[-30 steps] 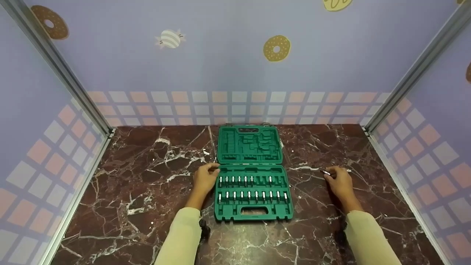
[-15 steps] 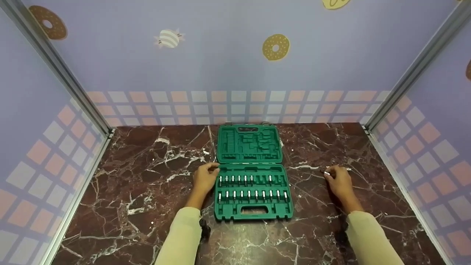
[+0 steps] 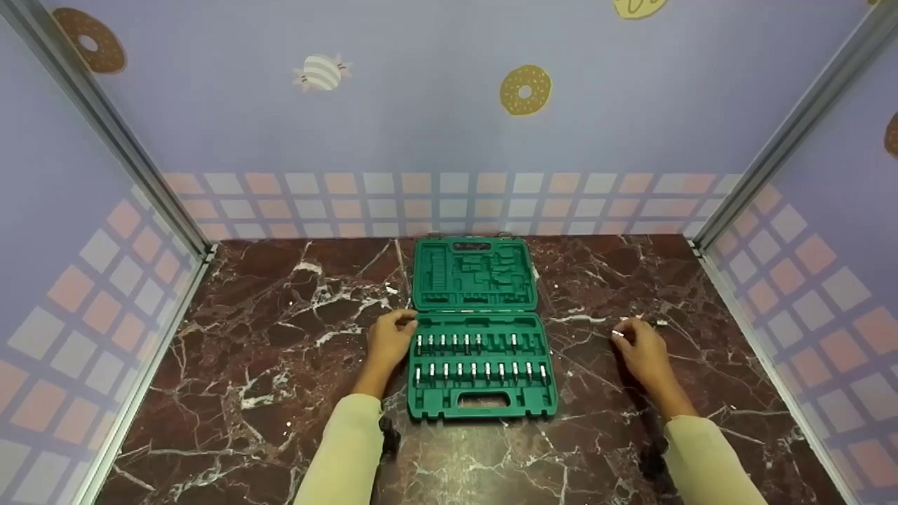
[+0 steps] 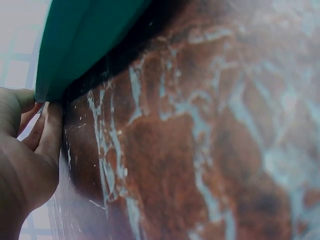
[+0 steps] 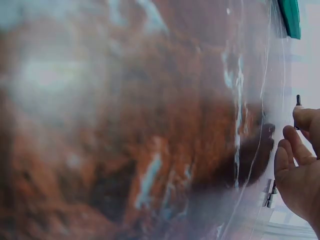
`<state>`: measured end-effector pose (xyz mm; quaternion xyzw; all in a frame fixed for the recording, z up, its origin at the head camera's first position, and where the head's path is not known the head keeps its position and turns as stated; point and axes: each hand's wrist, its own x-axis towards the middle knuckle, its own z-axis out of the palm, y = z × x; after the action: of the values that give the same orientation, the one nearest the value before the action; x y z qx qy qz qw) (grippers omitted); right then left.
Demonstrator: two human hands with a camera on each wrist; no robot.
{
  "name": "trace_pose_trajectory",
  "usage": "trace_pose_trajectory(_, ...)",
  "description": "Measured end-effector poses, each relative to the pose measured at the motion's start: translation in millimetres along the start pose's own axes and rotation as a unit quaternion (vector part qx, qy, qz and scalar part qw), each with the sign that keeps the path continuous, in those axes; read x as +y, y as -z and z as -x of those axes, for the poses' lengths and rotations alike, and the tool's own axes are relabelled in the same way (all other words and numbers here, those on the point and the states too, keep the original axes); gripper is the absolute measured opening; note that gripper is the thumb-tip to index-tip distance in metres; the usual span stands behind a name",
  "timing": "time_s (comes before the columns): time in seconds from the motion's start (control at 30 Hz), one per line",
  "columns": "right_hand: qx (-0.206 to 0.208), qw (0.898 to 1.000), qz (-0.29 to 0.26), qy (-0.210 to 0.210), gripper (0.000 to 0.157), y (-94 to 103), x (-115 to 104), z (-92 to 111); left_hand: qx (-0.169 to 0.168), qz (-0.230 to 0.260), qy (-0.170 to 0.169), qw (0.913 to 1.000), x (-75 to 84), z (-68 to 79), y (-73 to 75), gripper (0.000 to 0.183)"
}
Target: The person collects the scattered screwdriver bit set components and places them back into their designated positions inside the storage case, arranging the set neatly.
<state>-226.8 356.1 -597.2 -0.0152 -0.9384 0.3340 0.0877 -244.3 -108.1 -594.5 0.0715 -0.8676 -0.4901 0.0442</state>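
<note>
Near the middle of the table, an open green tool case [image 3: 483, 403] lies flat, two rows of small silver bits [image 3: 473, 372] standing in its tray. My left hand [image 3: 389, 341] is at the case's left edge by the hinge, thumb and fingertips touching its side. In the left wrist view, the left hand [image 4: 32, 155] meets the green case's edge [image 4: 75, 55]. To the right of the case, my right hand [image 3: 644, 351] pinches a small metal bit [image 3: 617, 333]. Its dark thin end, the bit's tip [image 5: 298, 100], sticks out past the fingers in the right wrist view.
Another small bit [image 3: 661, 322] lies on the table beyond the right hand; the right wrist view shows metal pieces [image 5: 270, 196] below the fingers. The dark red marble table [image 3: 280, 379] is bounded by patterned walls [image 3: 449, 140] at back and sides.
My right hand has shifted slightly left and toward me, with the bit between its fingers. The left hand and the case keep their places.
</note>
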Motion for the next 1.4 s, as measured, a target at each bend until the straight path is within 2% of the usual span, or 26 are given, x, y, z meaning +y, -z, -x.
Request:
trace_pose_trajectory(0.23, 0.001, 1.000, -0.028, 0.008, 0.014, -2.6, -11, 5, 0.004, -0.003, -0.002, 1.0000, -0.2, -0.4, -1.1, 0.018)
trace_pose_trajectory(0.67, -0.013, 0.996, -0.072, 0.042, 0.015, -12.0, -52, 9, 0.000, -0.006, 0.004, 1.0000, -0.7, -0.9, -0.3, 0.019)
trace_pose_trajectory(0.9, -0.033, 0.989, -0.136, 0.047, 0.017, -17.0, -72, 9, -0.005, -0.001, -0.003, 1.0000, -0.7, 0.5, 1.9, 0.020)
trace_pose_trajectory(1.03, -0.041, 0.986, -0.149, 0.062, 0.017, -20.1, -80, 9, -0.007, 0.003, -0.005, 1.0000, -0.5, 1.4, 1.5, 0.019)
trace_pose_trajectory(1.2, -0.050, 0.978, -0.182, 0.092, 0.016, -27.1, -91, 9, 0.000, 0.001, -0.017, 0.9998, -1.2, 0.3, 0.6, 0.018)
trace_pose_trajectory(1.4, -0.082, 0.971, -0.197, 0.108, 0.014, -35.3, -107, 8, 0.001, -0.007, -0.021, 0.9998, -1.7, -0.4, 2.5, 0.019)
